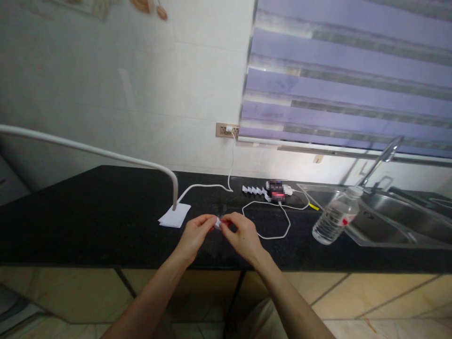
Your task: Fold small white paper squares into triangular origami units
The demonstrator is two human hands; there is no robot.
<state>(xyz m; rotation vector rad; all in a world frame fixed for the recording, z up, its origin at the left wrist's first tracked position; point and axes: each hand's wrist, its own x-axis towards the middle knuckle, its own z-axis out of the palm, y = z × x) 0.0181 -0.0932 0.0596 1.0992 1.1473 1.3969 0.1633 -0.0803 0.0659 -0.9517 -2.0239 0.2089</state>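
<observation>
On countertop (88, 216): paper stack (176, 216), left of centre. Between left hand (195, 235) and right hand (245, 235): small paper piece (218, 223). Behind and right of hands: row of folded pieces (254, 190), ending beside device (277, 190). Before device: cable loop (273, 238). Farther right: bottle (334, 221), by near-left edge of sink (391, 207). At sink's rear: faucet (379, 162). On wall (158, 94) behind: outlet (223, 130), left of blind (335, 87).

At 7 o'clock the left forearm (155, 287) is showing bare, tapering toward the wrist; at 5 o'clock the right forearm (287, 294) is matching it. The left hand (192, 237) and right hand (245, 233) are going ungloved. Just short of 6 o'clock, pale beige cloth (263, 320) is forming a rounded, dimly lit shape.
</observation>
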